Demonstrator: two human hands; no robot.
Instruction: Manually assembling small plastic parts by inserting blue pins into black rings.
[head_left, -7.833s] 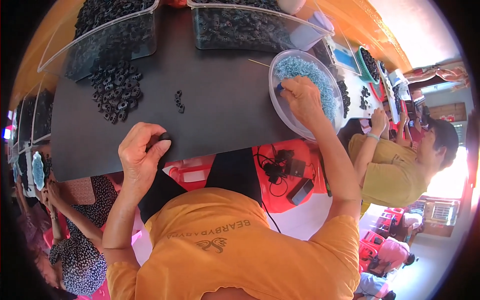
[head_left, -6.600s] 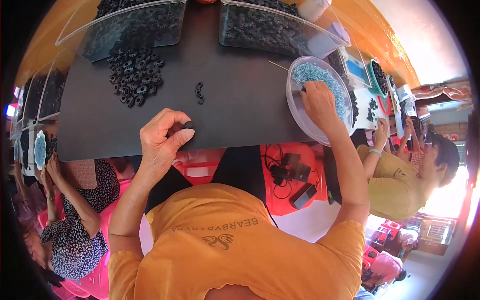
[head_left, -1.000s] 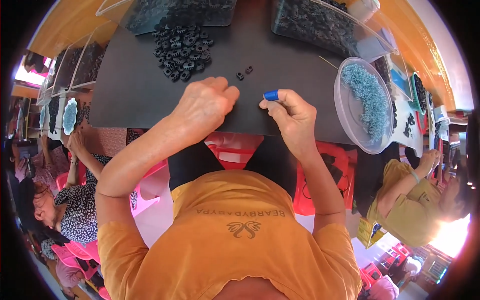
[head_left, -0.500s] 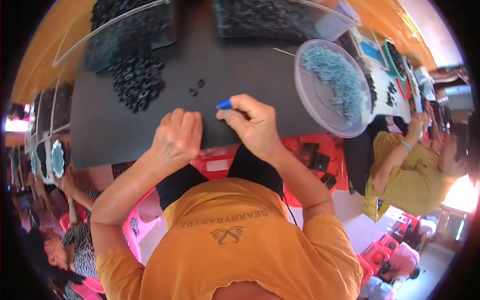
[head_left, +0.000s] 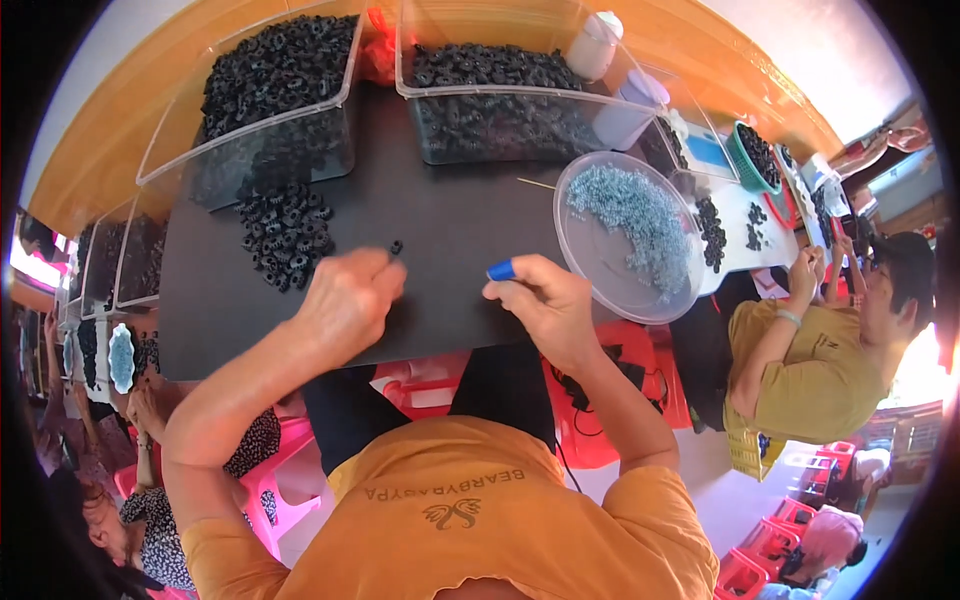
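Note:
My left hand [head_left: 350,302] is over the dark table mat [head_left: 450,220], its fingers curled and their tips smeared by motion. Just beyond those fingertips lies one loose small black ring-like part [head_left: 396,247]. My right hand [head_left: 552,305] hovers near the mat's front edge, thumb and index finger pinched together; whatever they may hold is too small to make out. A blue finger cover [head_left: 501,270] sits on the index fingertip. Left of the centre is a heap of black parts [head_left: 285,235]. A round clear tray [head_left: 610,285] holding small pale-blue pieces [head_left: 640,215] rests beside my right hand.
Two clear bins, one at the far left [head_left: 345,95] and one at the far middle [head_left: 410,90], hold many black parts. A white bottle [head_left: 597,45] stands in the second bin. To the right sits a co-worker [head_left: 825,345]; another person [head_left: 165,530] is at the left.
The view has shifted, showing more of the bins. My hands have moved apart, the left one toward the loose black parts, of which only one now shows.

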